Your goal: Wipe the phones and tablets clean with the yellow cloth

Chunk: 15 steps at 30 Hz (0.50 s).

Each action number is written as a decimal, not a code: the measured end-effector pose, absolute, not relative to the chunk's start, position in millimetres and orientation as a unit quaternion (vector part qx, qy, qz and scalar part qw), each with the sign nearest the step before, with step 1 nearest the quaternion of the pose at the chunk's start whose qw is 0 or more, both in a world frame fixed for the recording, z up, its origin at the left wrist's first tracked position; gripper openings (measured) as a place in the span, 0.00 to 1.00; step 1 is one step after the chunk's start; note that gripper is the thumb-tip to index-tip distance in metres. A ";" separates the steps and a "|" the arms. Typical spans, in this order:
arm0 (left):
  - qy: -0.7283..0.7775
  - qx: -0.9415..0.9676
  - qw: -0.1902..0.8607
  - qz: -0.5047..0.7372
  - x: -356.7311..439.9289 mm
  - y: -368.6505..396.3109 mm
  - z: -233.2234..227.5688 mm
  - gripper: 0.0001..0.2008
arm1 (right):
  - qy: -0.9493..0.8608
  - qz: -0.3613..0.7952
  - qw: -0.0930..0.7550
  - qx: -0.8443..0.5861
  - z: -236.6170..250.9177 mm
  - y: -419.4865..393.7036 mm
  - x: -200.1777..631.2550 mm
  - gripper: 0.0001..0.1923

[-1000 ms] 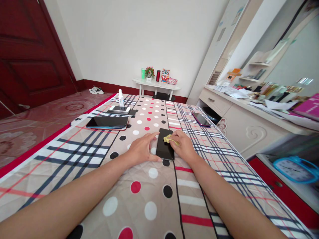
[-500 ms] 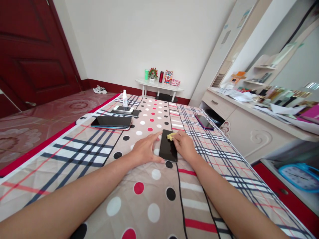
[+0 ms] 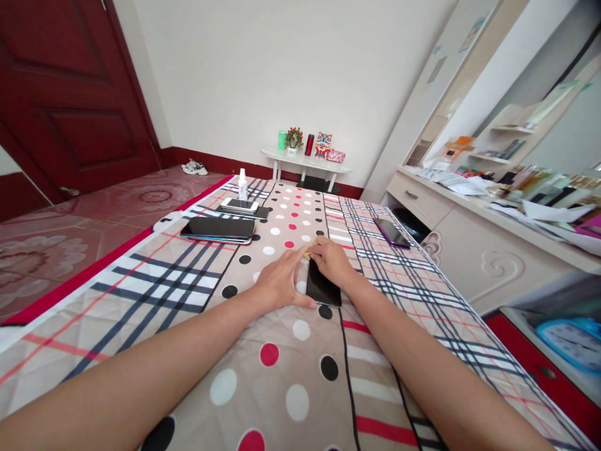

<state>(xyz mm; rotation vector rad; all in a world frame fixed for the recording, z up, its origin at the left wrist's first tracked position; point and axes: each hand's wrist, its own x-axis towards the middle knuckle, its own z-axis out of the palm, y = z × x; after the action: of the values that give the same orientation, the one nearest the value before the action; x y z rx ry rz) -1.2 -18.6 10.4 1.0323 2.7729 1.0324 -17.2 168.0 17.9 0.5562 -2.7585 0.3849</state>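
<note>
A black phone (image 3: 323, 289) lies screen up on the patterned bedspread (image 3: 282, 376). My left hand (image 3: 280, 283) rests flat against its left edge, fingers spread, holding it still. My right hand (image 3: 331, 261) presses down on the phone's far end and covers a small yellow cloth (image 3: 307, 255), of which only a sliver shows at the fingertips.
A black tablet (image 3: 218, 228) lies to the far left, with a white phone (image 3: 240, 205) and a small spray bottle (image 3: 242, 184) behind it. A purple-edged phone (image 3: 392, 232) lies at the right. A dresser (image 3: 451, 232) stands close on the right, a low white table (image 3: 305, 164) beyond the bed.
My right hand has slid the yellow cloth up the phone's screen from the middle to the far end, so it now hides most of the cloth. The left hand has stayed by the phone.
</note>
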 end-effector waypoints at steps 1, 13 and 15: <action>0.884 0.329 0.002 0.331 -1.4 -18.7 9.5 0.61 | -0.958 0.142 0.147 0.202 18.8 166.5 -11.2 0.13; 0.883 0.347 -0.011 0.317 -3.8 -19.5 5.2 0.63 | -0.921 0.275 0.036 0.275 39.2 154.9 70.6 0.13; 0.884 0.345 -0.009 0.315 -4.1 -19.9 4.9 0.62 | -0.919 0.284 0.006 0.274 44.2 166.5 71.5 0.15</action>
<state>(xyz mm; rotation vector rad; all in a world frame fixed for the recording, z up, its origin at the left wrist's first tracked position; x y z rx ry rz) -4.1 -19.9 4.9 1.0896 2.7941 0.9970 71.5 166.5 44.2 0.8574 -2.8766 0.8891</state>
